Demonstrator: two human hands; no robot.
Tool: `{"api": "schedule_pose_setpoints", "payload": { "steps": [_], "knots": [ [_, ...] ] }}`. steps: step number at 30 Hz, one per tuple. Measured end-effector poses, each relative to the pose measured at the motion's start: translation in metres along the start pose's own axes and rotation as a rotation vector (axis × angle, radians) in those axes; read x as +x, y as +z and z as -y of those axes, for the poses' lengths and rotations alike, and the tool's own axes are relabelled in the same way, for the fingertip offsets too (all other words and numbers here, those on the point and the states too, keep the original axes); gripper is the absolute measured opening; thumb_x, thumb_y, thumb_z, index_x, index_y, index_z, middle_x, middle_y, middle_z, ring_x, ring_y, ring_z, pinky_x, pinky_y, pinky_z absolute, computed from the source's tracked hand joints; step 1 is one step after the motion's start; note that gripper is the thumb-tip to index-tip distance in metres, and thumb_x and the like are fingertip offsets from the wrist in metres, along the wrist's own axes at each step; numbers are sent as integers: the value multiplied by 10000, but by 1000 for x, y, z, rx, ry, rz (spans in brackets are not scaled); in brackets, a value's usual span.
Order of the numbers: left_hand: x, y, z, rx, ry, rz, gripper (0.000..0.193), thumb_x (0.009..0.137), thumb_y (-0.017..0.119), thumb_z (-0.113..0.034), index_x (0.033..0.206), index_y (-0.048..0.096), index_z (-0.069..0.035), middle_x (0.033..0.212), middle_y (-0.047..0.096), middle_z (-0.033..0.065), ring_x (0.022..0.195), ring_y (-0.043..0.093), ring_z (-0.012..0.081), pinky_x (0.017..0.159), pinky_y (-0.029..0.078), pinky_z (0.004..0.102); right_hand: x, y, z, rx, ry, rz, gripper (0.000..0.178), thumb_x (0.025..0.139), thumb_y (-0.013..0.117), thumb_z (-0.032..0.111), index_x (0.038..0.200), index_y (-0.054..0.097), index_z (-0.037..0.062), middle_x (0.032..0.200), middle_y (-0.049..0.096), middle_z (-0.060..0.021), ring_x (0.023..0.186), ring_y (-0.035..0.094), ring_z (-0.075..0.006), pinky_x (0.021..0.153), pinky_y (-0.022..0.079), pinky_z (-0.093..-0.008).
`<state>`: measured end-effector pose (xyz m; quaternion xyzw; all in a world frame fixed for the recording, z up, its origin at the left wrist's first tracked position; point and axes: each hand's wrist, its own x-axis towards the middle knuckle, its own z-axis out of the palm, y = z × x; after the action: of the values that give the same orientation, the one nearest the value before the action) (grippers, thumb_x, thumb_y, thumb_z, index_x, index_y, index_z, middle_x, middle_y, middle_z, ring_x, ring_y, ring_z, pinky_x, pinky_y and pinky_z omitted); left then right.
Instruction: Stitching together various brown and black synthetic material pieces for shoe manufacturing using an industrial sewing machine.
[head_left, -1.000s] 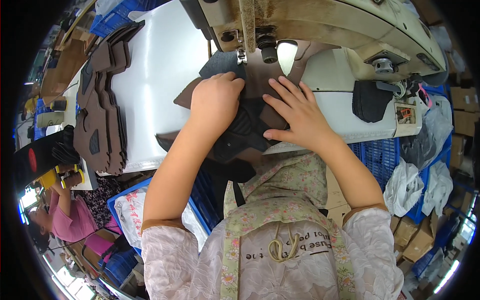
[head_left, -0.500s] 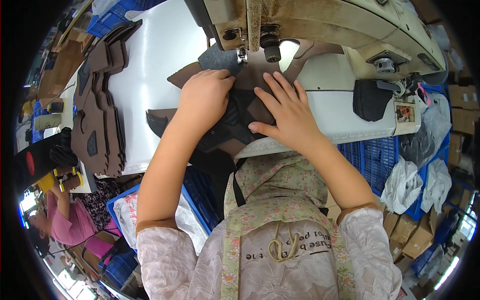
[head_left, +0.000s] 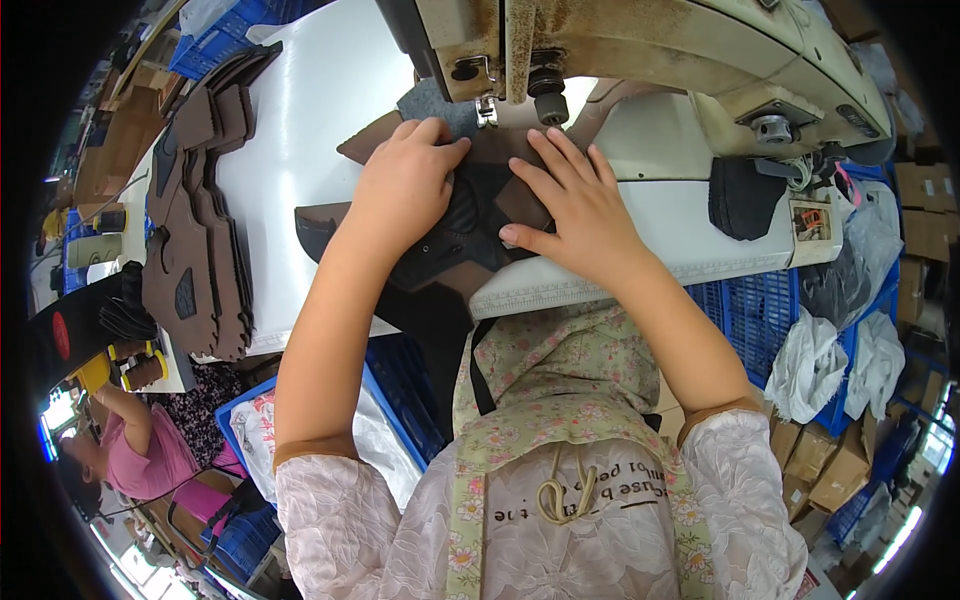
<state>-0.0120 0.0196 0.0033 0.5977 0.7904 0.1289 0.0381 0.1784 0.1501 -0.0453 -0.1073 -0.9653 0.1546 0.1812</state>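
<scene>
Two hands flat, fingers spread — left hand (head_left: 405,185) and right hand (head_left: 575,205) press one dark shoe upper (head_left: 455,235) onto the white table (head_left: 310,100), just under the one sewing machine (head_left: 640,40). One stack of brown cut pieces (head_left: 195,210) lies well to the left. Since half a second ago, both hands and the upper have slid nearer the needle (head_left: 487,105) — stack unchanged.

Stack of brown cut pieces (head_left: 195,215) left; blue crates (head_left: 765,315) right; white cloth (head_left: 815,365).
</scene>
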Motion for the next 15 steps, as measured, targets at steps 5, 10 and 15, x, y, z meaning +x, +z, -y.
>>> {"api": "schedule_pose_setpoints", "payload": {
  "steps": [5, 10, 15],
  "knots": [
    [5, -2, 4, -39, -23, -15, 298, 816, 597, -16, 1088, 714, -47, 1088, 638, 96, 1045, 610, 305, 897, 503, 402, 3, -1, -2, 11, 1, 1, 728, 833, 617, 632, 1317, 590, 90, 1493, 436, -166, 1427, 334, -323, 1145, 229, -580],
    [1, -5, 6, -56, -15, -16, 209, 849, 617, -83, 1028, 712, -33, 1054, 658, 92, 998, 627, 312, 860, 514, 405, 6, -6, 10, -41, 70, -3, 638, 850, 656, 510, 1303, 594, 64, 1473, 452, -173, 1419, 335, -354, 1133, 238, -594],
    [-2, -1, -7, -4, -56, -75, 206, 873, 633, -145, 1029, 719, -42, 1060, 656, 80, 997, 630, 294, 842, 517, 401, 10, 1, 14, 35, 162, -25, 639, 845, 672, 491, 1287, 588, 38, 1465, 457, -177, 1416, 335, -365, 1129, 242, -600]
  ]
}}
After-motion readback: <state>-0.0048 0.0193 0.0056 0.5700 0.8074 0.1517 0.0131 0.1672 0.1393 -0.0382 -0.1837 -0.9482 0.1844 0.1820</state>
